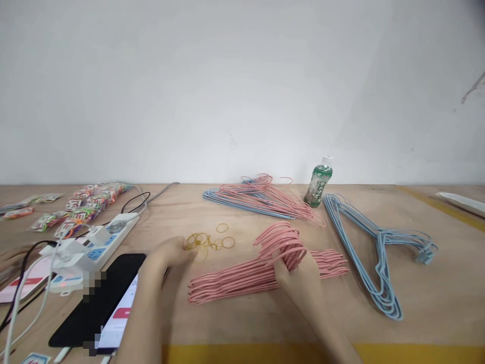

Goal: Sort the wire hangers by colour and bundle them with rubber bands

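Note:
My right hand [297,275] is closed around the neck of a stack of pink wire hangers [235,278], just below their bunched hooks. The hangers lie flat together in front of me, their long sides running left and right. To the left, my left hand [172,253] is at the edge of a small heap of yellow rubber bands [202,241]. Its fingertips are drawn together at the nearest band, and the back of the hand partly hides them. Two loose bands lie just right of the heap.
Blue hangers [379,253] lie bundled at right. Behind are loose pink and blue hangers [257,197] and a green-labelled bottle [319,183]. At left are a power strip [99,248] with cables, phones [102,298] and small colourful packets [89,205]. Another person's hand [13,260] shows at far left.

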Demonstrator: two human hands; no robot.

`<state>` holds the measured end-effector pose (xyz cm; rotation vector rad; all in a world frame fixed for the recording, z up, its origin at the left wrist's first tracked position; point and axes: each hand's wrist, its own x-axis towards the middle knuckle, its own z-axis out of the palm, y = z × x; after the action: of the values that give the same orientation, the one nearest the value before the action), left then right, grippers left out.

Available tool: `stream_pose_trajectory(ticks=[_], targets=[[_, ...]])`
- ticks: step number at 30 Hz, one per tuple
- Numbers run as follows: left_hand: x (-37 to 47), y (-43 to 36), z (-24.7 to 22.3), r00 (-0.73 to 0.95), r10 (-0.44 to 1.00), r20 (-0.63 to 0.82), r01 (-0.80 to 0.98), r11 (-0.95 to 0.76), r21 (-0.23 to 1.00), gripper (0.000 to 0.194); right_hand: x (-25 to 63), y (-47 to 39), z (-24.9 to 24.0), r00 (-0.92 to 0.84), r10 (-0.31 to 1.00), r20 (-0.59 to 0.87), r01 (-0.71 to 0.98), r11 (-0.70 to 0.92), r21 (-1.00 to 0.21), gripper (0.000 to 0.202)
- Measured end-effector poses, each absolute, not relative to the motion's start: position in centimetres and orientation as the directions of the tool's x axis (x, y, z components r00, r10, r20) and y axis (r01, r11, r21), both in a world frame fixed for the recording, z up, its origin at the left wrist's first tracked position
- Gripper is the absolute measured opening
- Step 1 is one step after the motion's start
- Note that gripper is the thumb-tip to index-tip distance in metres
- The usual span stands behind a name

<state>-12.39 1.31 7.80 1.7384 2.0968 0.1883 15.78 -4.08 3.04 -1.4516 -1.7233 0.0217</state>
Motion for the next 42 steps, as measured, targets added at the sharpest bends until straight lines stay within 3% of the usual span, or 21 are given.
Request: stream_pose_trajectory(ticks=[4, 10, 14, 20, 23, 25, 27, 37, 42], targets=[[-12.9, 1.6, 7.1, -0.153, 0.924, -0.350, 0.931, 0.253, 0.262, 0.028, 15.8, -4.1, 3.1, 0.054, 0.817, 0.574, 0.796, 0.313, -0.519, 0.021], [-11.5, 2.3, 6.5, -0.174, 0.927, -0.331, 0.949, 0.248, 0.196, 0.013, 15.9, -4.4, 3.2, 0.041, 0.806, 0.590, 0.814, 0.315, -0.487, 0.020], [-11.4, 2.3, 6.0, -0.109, 0.948, -0.301, 0.951, 0.187, 0.247, 0.011, 16.0, -4.4, 3.2, 0.029, 0.798, 0.603, 0.814, 0.330, -0.477, 0.022], [-11.9, 2.0, 6.9, 0.080, 0.975, -0.209, 0.900, 0.019, 0.435, 0.016, 15.9, -4.3, 2.8, 0.050, 0.770, 0.636, 0.815, 0.337, -0.472, 0.021], [-11.2, 2.1, 7.7, 0.158, 0.986, -0.052, 0.710, -0.077, 0.700, 0.021, 15.9, -4.2, 2.7, 0.025, 0.750, 0.661, 0.818, 0.364, -0.445, 0.022], [-10.1, 2.3, 7.9, 0.088, 0.992, 0.088, 0.409, -0.117, 0.905, 0.021, 15.9, -4.1, 2.7, 0.024, 0.746, 0.665, 0.816, 0.369, -0.444, 0.021], [-8.6, 2.6, 7.7, -0.037, 0.990, 0.133, 0.119, -0.128, 0.985, 0.019, 15.9, -4.0, 2.6, 0.041, 0.758, 0.652, 0.810, 0.357, -0.466, 0.021], [-3.8, 1.3, 7.6, 0.157, 0.988, 0.011, -0.270, 0.032, 0.962, 0.019, 16.0, -4.2, 2.8, 0.035, 0.767, 0.641, 0.797, 0.365, -0.480, 0.017], [-4.0, 0.1, 8.5, 0.385, 0.923, 0.028, -0.224, 0.063, 0.973, 0.017, 15.9, -4.2, 2.8, 0.025, 0.737, 0.676, 0.812, 0.379, -0.444, 0.018]])
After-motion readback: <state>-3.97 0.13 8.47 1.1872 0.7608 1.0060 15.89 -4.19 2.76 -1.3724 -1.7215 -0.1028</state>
